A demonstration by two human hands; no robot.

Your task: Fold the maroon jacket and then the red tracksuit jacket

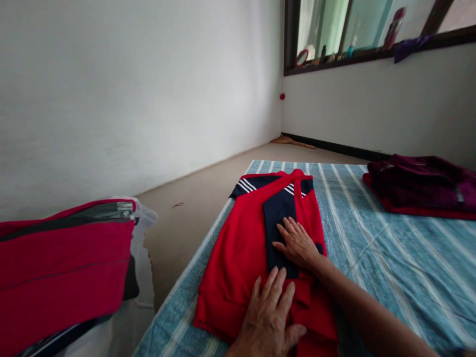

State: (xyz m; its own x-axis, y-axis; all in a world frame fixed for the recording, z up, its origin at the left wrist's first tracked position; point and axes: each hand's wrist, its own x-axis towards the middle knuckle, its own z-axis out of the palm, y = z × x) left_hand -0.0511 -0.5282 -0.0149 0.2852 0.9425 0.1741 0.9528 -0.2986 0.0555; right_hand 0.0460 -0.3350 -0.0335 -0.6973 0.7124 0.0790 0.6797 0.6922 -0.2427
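Observation:
A red jacket (238, 238) with navy panels and white stripes lies on the striped blue sheet, one sleeve folded in across its body. My left hand (267, 312) rests flat on the lower part of the jacket, fingers spread, near the sleeve's cuff. Farther up, my right hand (296, 241) lies on the navy part of the folded sleeve, its fingers stretched out. Neither hand grips the cloth. Part of the lower jacket is hidden beneath my left hand and right forearm.
Folded dark purple and red clothes (424, 186) sit at the right on the striped sheet (345, 208). To the left, past the bed's edge, red clothing (67, 263) lies over something white. Small items and a bottle (394, 29) stand on the window sill.

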